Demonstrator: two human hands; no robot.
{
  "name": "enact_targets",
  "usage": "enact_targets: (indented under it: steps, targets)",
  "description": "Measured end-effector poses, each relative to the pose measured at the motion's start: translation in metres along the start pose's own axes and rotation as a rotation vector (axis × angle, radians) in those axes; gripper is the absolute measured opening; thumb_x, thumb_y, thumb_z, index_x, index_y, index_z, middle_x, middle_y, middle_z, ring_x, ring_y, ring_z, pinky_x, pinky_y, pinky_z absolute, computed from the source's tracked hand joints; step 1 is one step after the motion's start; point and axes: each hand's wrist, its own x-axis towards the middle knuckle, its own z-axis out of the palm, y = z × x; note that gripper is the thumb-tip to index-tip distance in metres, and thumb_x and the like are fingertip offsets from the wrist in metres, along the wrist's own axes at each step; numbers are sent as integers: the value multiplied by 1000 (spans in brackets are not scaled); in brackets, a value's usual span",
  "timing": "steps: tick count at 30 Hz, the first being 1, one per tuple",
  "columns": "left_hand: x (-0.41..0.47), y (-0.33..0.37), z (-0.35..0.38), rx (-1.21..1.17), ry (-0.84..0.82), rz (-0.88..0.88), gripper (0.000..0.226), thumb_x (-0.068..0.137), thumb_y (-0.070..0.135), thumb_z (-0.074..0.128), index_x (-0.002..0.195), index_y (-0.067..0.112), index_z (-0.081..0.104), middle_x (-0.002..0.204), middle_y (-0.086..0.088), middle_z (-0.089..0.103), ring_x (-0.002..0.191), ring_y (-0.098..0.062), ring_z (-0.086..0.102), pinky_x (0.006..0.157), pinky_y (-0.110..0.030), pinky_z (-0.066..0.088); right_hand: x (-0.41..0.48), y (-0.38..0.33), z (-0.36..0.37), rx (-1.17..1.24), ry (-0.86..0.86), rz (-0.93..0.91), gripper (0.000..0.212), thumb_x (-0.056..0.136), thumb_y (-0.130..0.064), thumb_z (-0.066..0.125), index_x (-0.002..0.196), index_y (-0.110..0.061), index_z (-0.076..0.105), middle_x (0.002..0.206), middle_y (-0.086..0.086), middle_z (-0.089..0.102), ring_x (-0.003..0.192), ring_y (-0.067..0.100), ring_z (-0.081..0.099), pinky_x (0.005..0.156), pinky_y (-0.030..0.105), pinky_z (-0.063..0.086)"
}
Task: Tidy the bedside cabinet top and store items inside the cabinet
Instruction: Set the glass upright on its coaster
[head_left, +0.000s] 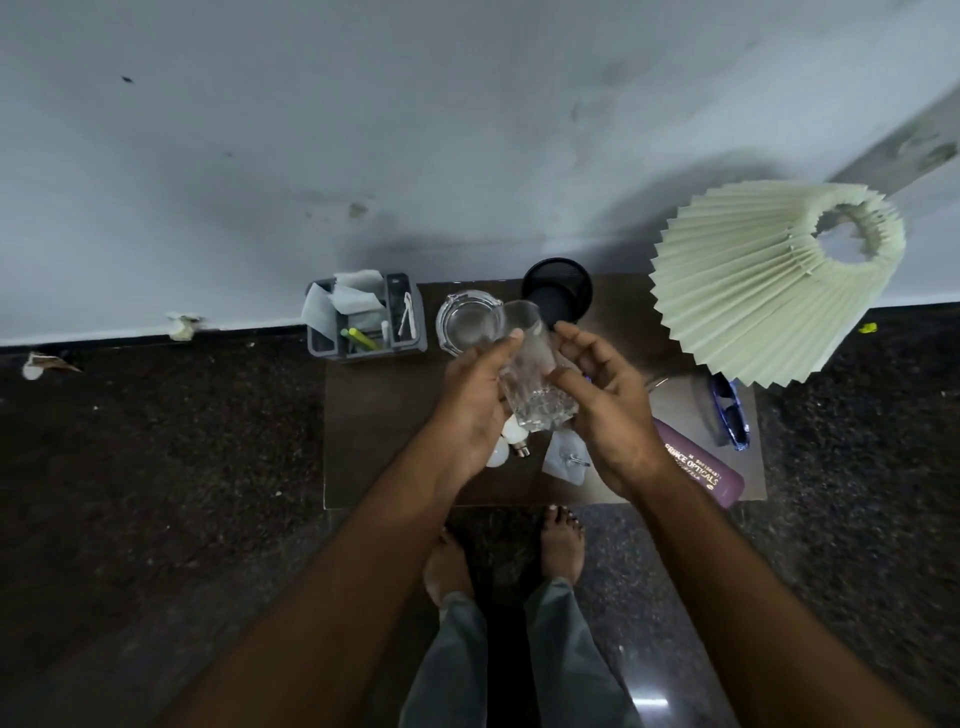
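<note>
Above the middle of the cabinet top I saw a clear drinking glass held up between both hands, tilted with its mouth toward the wall and its thick base toward me. My left hand was curled around its left side, thumb up near the rim; my right hand cupped the right side, fingers bent against the wall of the glass. So both hands were closed on the glass, which touched nothing on the cabinet.

Beneath the hands lay a white light bulb and a small clear packet. Just beyond the glass sat a glass ashtray, with a black mesh cup to its right and a grey organiser at the far left corner. At the right stood a pleated lampshade, with blue sunglasses and a purple spectacle case near my right wrist.
</note>
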Motion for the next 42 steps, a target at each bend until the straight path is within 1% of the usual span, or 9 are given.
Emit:
enact_targets:
  steps: [5,11,13,18,24,27,34,39,42]
  targets:
    - [4,15,-19,-21,-115,32,15,96,8,59,110,4,64,84,-4,75,74,-13,73,59,-24,57,15,-7,16,-63,-157,60,67,83,-12,77,144,-12,48,133,3,66,126,21,61,109,53,47]
    - [17,23,-39,1,-177,41,48,92,1,62,138,2,48,110,-10,70,95,-20,70,88,-37,58,33,-17,30,-224,-216,37,69,84,1,76,146,-9,47,134,2,65,122,16,64,103,37,53]
    - [21,26,-45,78,-195,77,54,89,-3,64,140,6,47,114,-8,70,101,-20,69,96,-41,53,38,-20,32,-306,-234,13,68,81,4,78,142,-10,51,130,4,67,116,19,67,100,41,55]
    - [28,38,-59,353,-235,267,75,77,-17,70,142,7,42,133,-12,62,122,-26,62,101,-42,53,44,-29,41,-472,-262,-92,78,71,4,86,139,-7,50,125,4,68,110,16,70,96,36,57]
    - [31,49,-66,570,-263,466,82,69,-11,81,138,4,40,136,-16,58,125,-24,60,100,-31,52,50,-27,50,-571,-258,-234,84,62,-5,92,134,-8,47,126,1,63,115,15,67,100,43,55]
    - [34,52,-67,643,-264,527,81,72,-7,80,141,5,41,139,-13,56,128,-21,57,103,-30,51,49,-29,54,-645,-207,-310,82,63,-13,94,131,-12,48,115,-12,64,104,5,68,90,29,59]
    - [49,51,-54,529,41,505,32,89,7,60,120,6,68,110,-8,74,103,-23,72,92,-51,57,50,-20,60,-675,-174,-411,75,66,-16,92,128,-11,49,107,-16,64,93,-8,65,78,10,50]
    - [57,49,-51,593,155,566,34,85,-1,50,102,13,76,93,-1,77,89,-18,74,83,-45,61,55,-22,58,-709,-208,-338,72,71,-37,89,130,-18,52,113,-16,66,100,-4,66,84,18,56]
    - [58,46,-50,588,126,603,37,85,-4,50,101,18,76,93,1,77,90,-19,74,84,-41,61,58,-25,56,-736,-178,-279,40,94,-46,65,126,-22,60,109,-16,70,98,-6,66,85,16,53]
